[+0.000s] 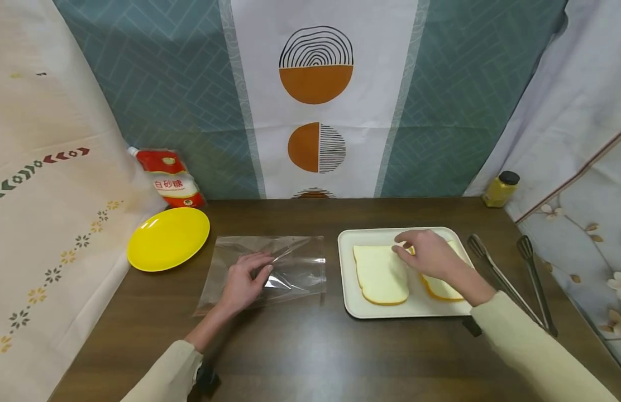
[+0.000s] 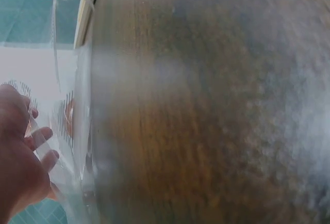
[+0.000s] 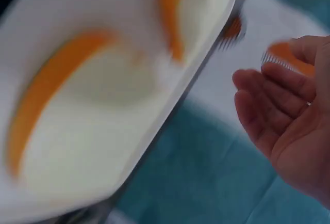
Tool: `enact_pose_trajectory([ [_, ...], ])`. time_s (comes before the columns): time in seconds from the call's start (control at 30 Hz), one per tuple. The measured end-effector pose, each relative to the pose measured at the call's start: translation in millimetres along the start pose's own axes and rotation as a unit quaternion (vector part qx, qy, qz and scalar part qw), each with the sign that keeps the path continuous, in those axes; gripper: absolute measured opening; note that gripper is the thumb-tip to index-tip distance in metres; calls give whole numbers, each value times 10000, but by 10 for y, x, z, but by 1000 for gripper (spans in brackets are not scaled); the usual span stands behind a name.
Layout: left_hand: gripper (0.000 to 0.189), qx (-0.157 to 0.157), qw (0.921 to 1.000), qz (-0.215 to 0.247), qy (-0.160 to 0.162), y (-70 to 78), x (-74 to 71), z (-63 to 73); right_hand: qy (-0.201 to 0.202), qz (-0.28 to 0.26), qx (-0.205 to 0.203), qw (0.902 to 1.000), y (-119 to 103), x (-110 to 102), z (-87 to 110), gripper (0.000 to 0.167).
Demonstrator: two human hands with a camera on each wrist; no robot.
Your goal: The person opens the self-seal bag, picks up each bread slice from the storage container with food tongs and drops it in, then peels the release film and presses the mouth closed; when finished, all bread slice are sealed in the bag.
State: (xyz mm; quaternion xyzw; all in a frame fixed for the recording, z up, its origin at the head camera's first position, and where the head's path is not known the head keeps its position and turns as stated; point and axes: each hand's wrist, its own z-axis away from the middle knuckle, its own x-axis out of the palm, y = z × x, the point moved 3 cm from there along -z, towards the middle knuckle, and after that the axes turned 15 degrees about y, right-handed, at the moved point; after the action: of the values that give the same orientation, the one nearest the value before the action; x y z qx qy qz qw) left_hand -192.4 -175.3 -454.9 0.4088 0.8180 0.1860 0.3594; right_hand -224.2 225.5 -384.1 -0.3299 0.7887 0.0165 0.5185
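A clear plastic bag lies flat and creased on the table. My left hand rests on its left half, fingers loosely bent; in the left wrist view, film rises close beside the fingers. To the right is a cream tray bearing two bread slices with orange-brown crusts. Above the gap between the left slice and the right slice hovers my right hand, which partly covers the right one. The right wrist view shows its fingers relaxed, with nothing in the palm.
A yellow plate sits at the back left, in front of a red and white sugar pouch. Tongs lie spread along the tray's right side. A yellow jar with a black lid stands at the back right corner.
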Motion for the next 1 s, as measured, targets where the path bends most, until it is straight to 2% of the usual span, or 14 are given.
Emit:
enact_pose_trajectory([
  [0.07, 20, -2, 10000, 19, -6, 8, -4, 5, 9, 279, 493, 9984, 196, -174, 118, 29],
  [0.17, 20, -40, 10000, 28, -12, 12, -6, 6, 49, 672, 1156, 9910, 488, -414, 329, 39],
  [0.37, 20, 7, 10000, 34, 82, -6, -15, 8, 260, 1449, 2254, 9631, 1041, -720, 775, 58],
  [0.5, 19, 64, 9999, 66, 102, -10, -11, 10, 282, 1692, 2758, 9458, 1253, -832, 1005, 72],
  [0.63, 19, 34, 9999, 63, 75, -8, -25, 7, -105, 1781, 3333, 9258, 1374, -894, 1147, 91],
  [0.77, 19, 11, 10000, 39, 79, -10, -34, 9, -530, 1948, 3652, 9088, 1478, -902, 1247, 100],
  [0.9, 19, -11, 10000, 11, 95, -17, -39, 17, -861, 2006, 3650, 9050, 1535, -889, 1307, 101],
  [1.0, 19, -22, 10000, 13, 94, -19, -44, 21, -981, 1965, 3723, 9018, 1561, -860, 1328, 110],
])
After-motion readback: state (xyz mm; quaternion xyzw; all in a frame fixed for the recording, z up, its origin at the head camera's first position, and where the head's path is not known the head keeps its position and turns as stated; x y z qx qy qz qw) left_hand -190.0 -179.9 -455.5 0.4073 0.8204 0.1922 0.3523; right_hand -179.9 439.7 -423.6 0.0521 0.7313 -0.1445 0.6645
